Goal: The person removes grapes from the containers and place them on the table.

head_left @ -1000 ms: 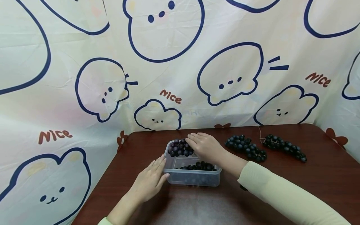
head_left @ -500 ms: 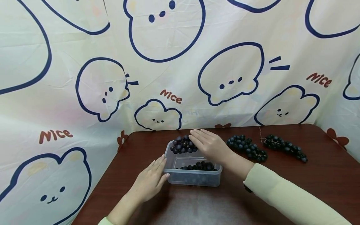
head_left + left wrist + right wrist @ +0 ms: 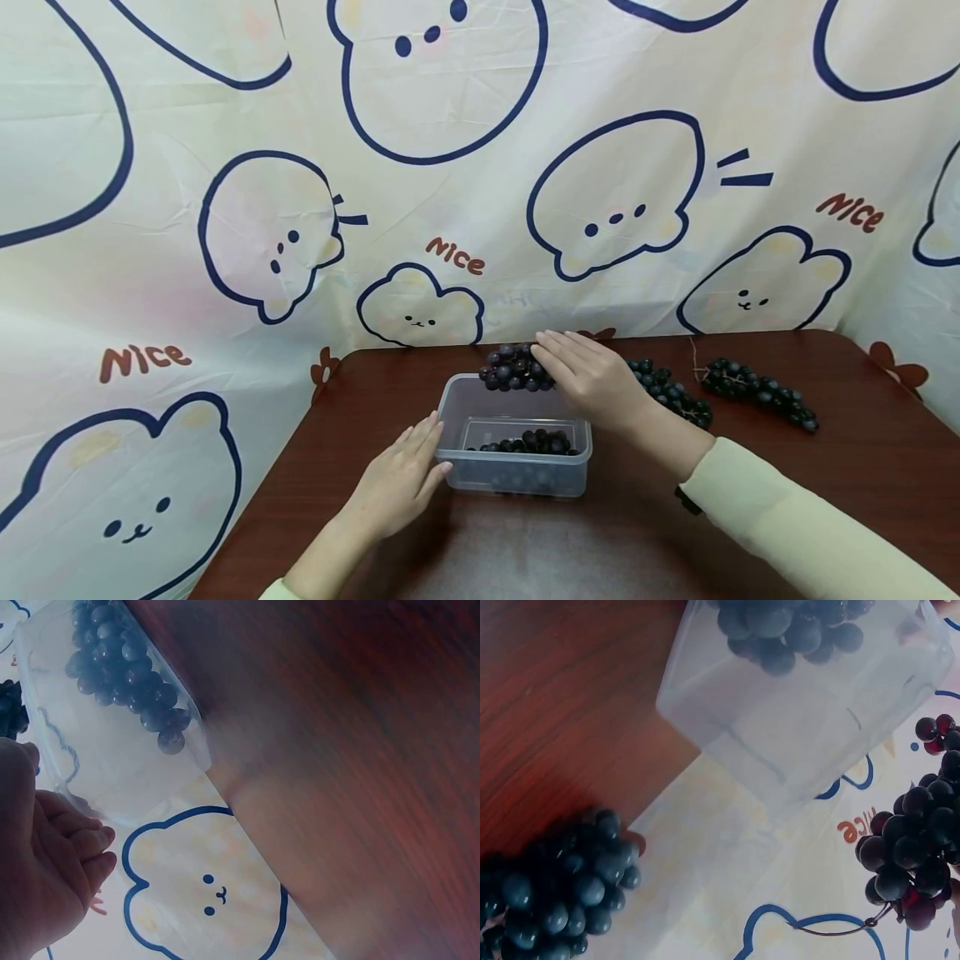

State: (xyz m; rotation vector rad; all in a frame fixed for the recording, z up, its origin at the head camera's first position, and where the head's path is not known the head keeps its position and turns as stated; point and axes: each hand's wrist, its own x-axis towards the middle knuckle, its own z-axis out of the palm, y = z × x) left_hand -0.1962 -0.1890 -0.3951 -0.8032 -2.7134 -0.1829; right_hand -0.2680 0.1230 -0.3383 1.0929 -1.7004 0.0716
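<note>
A clear plastic container [image 3: 517, 477] stands on the dark wooden table, with a bunch of dark grapes [image 3: 536, 442] lying along its front side. The left hand [image 3: 397, 483] lies with extended fingers against the container's left side, the thumb near the front left corner. Raised above the container's back right part, another bunch of dark grapes [image 3: 512, 369] is held by the right hand [image 3: 596, 379]. In the right wrist view this held bunch [image 3: 915, 840] appears at the right edge, a thin stem showing below it; most of the right hand is out of that view.
Two more grape bunches lie on the table to the right, one [image 3: 678, 402] partly hidden behind the right hand and another [image 3: 761, 392] farther right with a thin stem [image 3: 694, 358]. A cartoon-print cloth [image 3: 480, 208] hangs behind the table's far edge.
The right hand has lifted its grape bunch up and to the right, from low at the container's back left to above its back right. The left hand and container have stayed in place.
</note>
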